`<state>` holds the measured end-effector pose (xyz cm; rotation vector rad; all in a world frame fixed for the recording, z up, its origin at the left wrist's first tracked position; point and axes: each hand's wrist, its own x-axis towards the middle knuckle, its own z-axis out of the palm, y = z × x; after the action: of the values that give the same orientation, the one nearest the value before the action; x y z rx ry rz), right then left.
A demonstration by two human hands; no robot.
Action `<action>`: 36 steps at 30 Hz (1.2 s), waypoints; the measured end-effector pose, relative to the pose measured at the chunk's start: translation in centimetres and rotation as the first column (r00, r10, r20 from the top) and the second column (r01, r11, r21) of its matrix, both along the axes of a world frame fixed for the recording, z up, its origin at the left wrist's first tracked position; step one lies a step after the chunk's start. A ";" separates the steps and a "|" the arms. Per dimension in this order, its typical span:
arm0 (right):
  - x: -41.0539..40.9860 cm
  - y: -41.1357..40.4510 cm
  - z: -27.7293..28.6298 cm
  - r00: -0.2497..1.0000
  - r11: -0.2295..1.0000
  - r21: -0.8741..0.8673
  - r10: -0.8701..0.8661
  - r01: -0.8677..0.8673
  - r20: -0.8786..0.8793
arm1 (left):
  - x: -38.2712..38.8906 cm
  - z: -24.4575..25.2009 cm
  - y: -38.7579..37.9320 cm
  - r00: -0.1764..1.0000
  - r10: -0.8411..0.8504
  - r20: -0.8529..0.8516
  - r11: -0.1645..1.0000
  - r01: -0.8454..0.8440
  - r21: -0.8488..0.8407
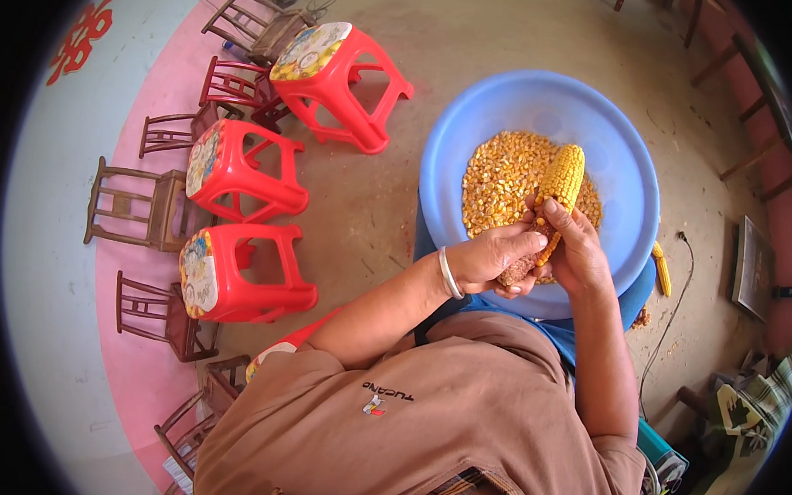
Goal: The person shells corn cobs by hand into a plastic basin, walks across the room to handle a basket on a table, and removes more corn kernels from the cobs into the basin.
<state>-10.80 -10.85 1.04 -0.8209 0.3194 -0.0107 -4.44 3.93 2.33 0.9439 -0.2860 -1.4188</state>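
Observation:
A blue plastic basin (623,203) rests on my lap, holding a heap of loose yellow corn kernels (506,179). Above it both hands meet around corn. In my right hand (576,244) is a yellow ear of corn (563,171), tilted, with kernels on its upper part; the thumb presses on its lower side. My left hand (500,254), with a pale bangle on the wrist, grips a reddish, bare corncob (518,270) that lies against the ear. Which side carries which hand's palm contact is partly hidden by the fingers; whether the cob and ear are separate pieces I cannot tell.
Red plastic stools (368,115) and small wooden chairs (136,206) line the wall on the left. Another corn ear (661,270) lies on the floor right of the basin, near a black cable (671,316). A framed panel (753,268) leans farther right.

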 end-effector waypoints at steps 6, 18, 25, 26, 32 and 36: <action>-0.3 0.1 0.3 0.998 0.949 0.316 -0.011 -0.007 0.055 | 0.6 0.1 0.2 0.976 -0.022 -0.218 0.996 0.003 -0.085; -0.6 -0.4 0.2 0.997 0.992 0.115 0.042 -0.049 0.061 | 0.1 -0.2 0.1 0.992 -0.009 -0.126 0.999 0.004 -0.041; -1.2 -0.6 1.1 0.990 0.980 0.189 0.044 -0.070 0.138 | 0.7 -0.1 0.4 0.960 -0.098 -0.262 0.986 0.059 -0.154; -1.3 -0.5 1.1 0.984 0.954 0.288 0.028 -0.079 0.175 | 0.8 -0.1 0.5 0.929 -0.134 -0.344 0.977 0.067 -0.200; -1.5 -0.6 0.6 0.996 0.980 0.197 0.000 -0.018 0.089 | -0.1 0.1 0.5 0.978 -0.071 -0.197 0.991 0.048 -0.122; -1.3 -0.2 -0.2 1.000 0.995 -0.103 -0.012 0.011 -0.010 | -1.2 -0.8 0.1 0.998 -0.024 -0.054 0.995 0.019 -0.096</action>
<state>-12.12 -11.05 0.88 -0.9215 0.3353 -0.0335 -5.61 4.04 1.48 0.8242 -0.3206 -1.4363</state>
